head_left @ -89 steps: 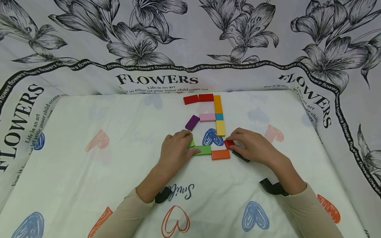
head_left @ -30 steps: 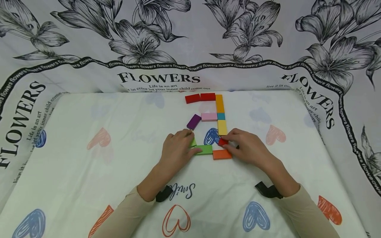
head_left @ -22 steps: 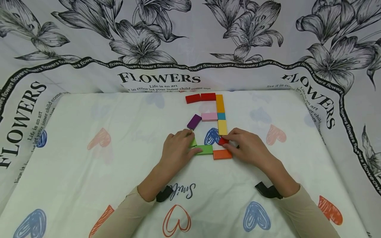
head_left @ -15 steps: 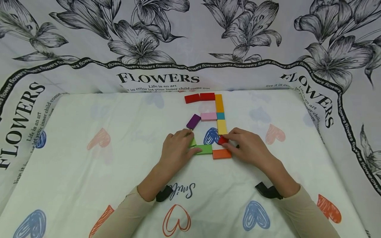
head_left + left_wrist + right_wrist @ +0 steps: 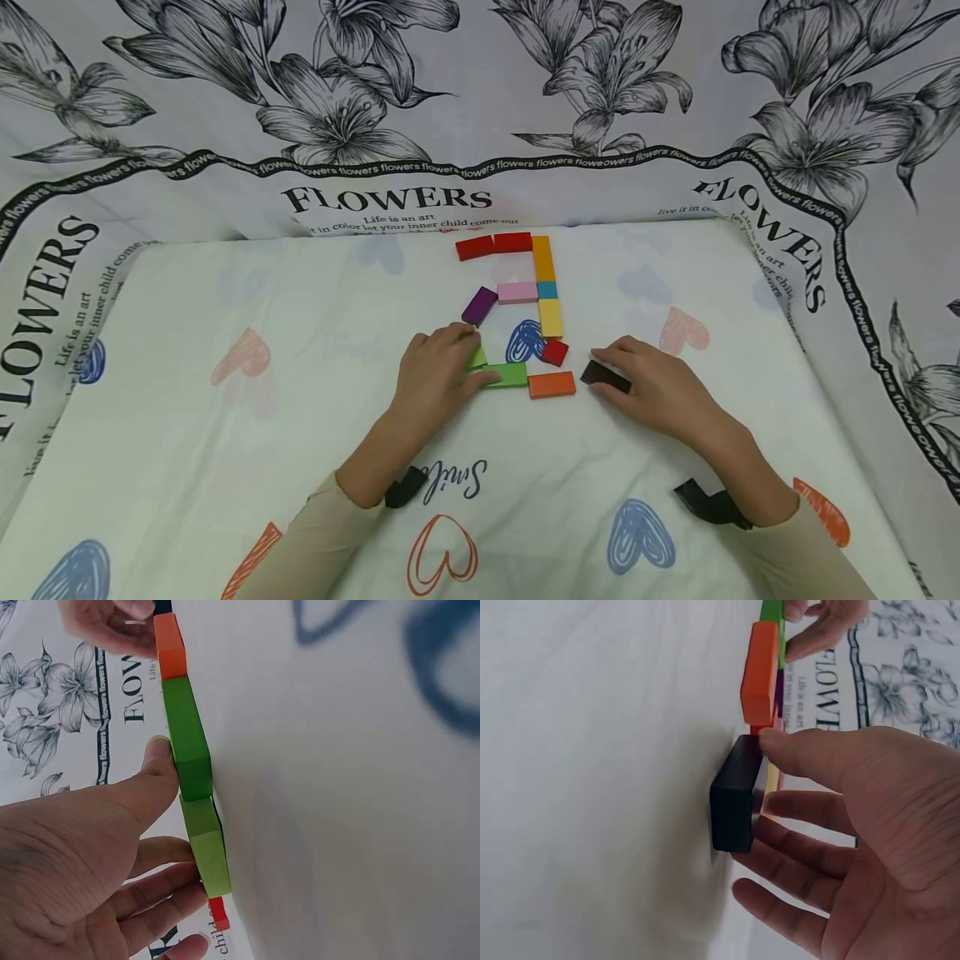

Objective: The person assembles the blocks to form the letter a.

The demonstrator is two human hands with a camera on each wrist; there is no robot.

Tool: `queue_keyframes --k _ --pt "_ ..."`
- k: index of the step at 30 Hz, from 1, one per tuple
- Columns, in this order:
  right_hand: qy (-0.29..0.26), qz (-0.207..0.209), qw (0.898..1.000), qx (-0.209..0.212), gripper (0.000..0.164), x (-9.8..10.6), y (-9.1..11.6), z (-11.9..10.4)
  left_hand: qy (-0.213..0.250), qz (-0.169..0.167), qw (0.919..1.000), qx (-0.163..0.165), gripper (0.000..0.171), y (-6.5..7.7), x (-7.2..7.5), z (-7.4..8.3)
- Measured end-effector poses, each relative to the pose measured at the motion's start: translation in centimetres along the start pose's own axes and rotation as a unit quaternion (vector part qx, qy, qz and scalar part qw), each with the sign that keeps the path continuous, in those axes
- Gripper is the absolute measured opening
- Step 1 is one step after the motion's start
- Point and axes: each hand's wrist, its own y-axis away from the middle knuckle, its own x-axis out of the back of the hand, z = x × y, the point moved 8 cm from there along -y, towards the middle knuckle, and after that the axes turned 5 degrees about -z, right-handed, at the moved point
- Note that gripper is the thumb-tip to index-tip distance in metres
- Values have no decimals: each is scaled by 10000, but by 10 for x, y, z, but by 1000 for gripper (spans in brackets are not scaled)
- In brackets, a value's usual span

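My right hand (image 5: 660, 387) holds a black block (image 5: 735, 791) between thumb and fingers, right of the orange block (image 5: 552, 385). In the right wrist view the thumb tip meets its far end, and the fingers lie along its side. My left hand (image 5: 431, 375) rests beside two blocks in the left wrist view: its thumb touches the green block (image 5: 187, 735), and its fingers touch the light green block (image 5: 206, 844). A small red block (image 5: 555, 352) lies tilted just below the yellow block (image 5: 550, 317), with no hand on it.
Above, two longer red blocks (image 5: 512, 242) lead to an amber block (image 5: 543, 259) with a blue one (image 5: 547, 290) under it. A pink block (image 5: 517, 292) and a slanted purple block (image 5: 480, 306) lie inward. A heart-printed white cloth (image 5: 337, 433) covers the surface.
My right hand has let go of the small red block, which earlier moved left to below the yellow one. It has moved right and taken the black block. The left hand has stayed put.
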Motion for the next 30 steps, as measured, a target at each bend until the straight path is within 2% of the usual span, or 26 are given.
queue_keyframes --k 7,17,30 --pt "-73 30 9999 88 38 0 1 1 3 -42 10000 -35 63 0 1 -3" --pt "-191 114 9997 141 39 -1 -12 -4 26 -69 9999 -122 59 0 1 -4" --pt "-191 107 9997 137 41 -4 -22 -10 -99 51 9994 -336 55 2 3 -3"
